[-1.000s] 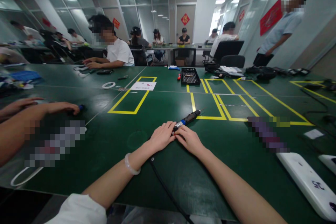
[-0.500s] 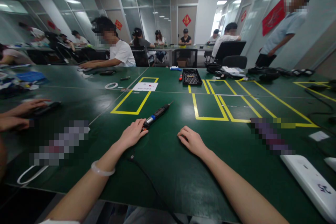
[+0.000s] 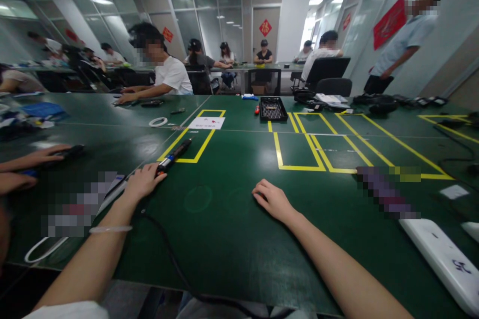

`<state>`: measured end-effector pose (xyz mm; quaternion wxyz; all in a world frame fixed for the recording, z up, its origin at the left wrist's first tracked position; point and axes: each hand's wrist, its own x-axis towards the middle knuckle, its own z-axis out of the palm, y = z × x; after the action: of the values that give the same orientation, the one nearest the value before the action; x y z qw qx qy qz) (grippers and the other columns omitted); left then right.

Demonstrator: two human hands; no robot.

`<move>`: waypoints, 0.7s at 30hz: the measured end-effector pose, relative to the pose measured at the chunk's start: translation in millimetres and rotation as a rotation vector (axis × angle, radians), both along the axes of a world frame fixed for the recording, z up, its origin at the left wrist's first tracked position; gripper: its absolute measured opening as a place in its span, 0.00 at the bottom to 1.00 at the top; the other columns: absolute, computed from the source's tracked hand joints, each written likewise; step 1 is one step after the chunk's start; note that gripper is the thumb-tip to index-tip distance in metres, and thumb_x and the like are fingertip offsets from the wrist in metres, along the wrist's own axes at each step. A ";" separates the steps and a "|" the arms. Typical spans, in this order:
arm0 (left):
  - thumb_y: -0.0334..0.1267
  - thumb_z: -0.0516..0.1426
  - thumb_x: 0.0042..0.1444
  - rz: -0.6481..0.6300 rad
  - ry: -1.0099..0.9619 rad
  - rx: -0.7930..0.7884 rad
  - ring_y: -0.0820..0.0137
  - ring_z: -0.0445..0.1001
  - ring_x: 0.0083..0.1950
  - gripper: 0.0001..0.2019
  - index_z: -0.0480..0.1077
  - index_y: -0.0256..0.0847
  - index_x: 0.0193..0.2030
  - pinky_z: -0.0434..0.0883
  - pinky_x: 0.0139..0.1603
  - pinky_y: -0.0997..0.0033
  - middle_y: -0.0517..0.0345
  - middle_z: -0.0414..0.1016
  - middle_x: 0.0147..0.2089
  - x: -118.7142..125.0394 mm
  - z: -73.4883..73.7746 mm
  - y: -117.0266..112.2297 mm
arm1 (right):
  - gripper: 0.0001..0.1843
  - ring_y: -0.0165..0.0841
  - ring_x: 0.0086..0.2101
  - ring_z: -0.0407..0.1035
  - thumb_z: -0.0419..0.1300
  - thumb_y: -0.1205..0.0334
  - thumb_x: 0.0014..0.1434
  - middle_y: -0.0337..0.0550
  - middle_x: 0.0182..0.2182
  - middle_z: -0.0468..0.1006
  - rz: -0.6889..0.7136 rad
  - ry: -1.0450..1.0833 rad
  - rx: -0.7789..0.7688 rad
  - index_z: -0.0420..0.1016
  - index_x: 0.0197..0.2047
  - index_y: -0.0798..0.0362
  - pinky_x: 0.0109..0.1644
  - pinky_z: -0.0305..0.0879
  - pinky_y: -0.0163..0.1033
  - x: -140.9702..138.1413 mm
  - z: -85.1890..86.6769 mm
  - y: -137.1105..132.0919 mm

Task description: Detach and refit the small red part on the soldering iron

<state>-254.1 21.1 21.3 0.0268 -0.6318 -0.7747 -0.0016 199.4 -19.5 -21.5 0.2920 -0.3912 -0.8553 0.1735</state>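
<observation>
My left hand [image 3: 144, 181] is closed over the rear part of an electric screwdriver [image 3: 174, 156], which lies slanted with its tip pointing away and to the right. Its body is black, silver and blue, with orange near my fingers. The tip reaches over a yellow tape outline, and my palm hides its back end. A black cord [image 3: 166, 249] runs from near my wrist to the table's front edge. My right hand [image 3: 275, 199] rests on the green table [image 3: 220, 239], holding nothing, its fingers loosely bent and the thumb a little apart.
A white power strip [image 3: 439, 261] lies at the right, and a blurred long object [image 3: 80, 209] beside my left forearm. Further back are a black tray [image 3: 273, 109], a red-handled item [image 3: 257, 109] and a paper sheet [image 3: 207, 123]. A co-worker's hands [image 3: 41, 157] are at the left edge.
My left hand has moved left with the electric screwdriver, and the cord has shifted left with it. My right hand has stayed in place.
</observation>
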 end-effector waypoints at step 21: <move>0.46 0.52 0.60 -0.568 -0.683 0.035 0.67 0.74 0.44 0.15 0.71 0.42 0.48 0.69 0.46 0.69 0.55 0.77 0.45 196.9 27.8 -16.7 | 0.06 0.30 0.34 0.67 0.54 0.64 0.64 0.40 0.35 0.70 -0.018 0.002 -0.014 0.70 0.36 0.51 0.38 0.61 0.34 0.5 0.4 0.5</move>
<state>-57.1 4.4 49.1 -0.2214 -0.7822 -0.5348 -0.2305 199.9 -19.0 -21.1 0.2917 -0.4007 -0.8502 0.1774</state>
